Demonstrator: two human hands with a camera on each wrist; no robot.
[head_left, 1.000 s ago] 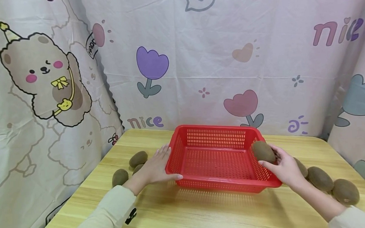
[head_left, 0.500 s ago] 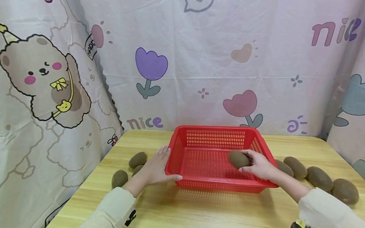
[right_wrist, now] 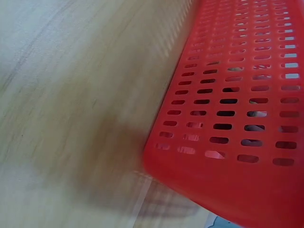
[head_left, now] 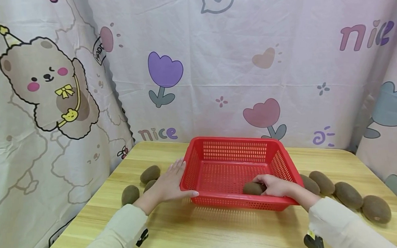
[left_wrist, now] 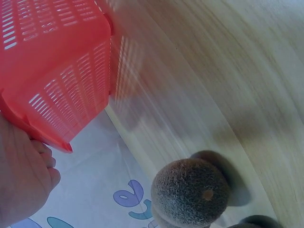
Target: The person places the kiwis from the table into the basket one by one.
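Note:
A red perforated plastic basket (head_left: 235, 140) stands on the wooden table. My left hand (head_left: 167, 183) rests on its left front corner, fingers nearly straight along the left rim and thumb over the front rim. Inside, low behind the front wall, my right hand (head_left: 276, 185) grips a brown kiwi (head_left: 252, 189), its fingers partly hidden by the fruit and rim. In the left wrist view, the left hand (left_wrist: 23, 173) lies against the basket (left_wrist: 61, 90). From the right wrist, the basket's slotted wall (right_wrist: 199, 173) covers the right hand, with bits showing through the holes.
Kiwis (head_left: 150, 174) lie left of the basket, one partly behind my left hand. Several more kiwis (head_left: 348, 194) form a row on the right, beyond the right forearm. A patterned cloth curtain (head_left: 213, 72) hangs behind the table (head_left: 222, 232).
My right hand has carried the kiwi from the basket's right rim leftward and down into the basket, near the front wall. The left hand has stayed at the left corner.

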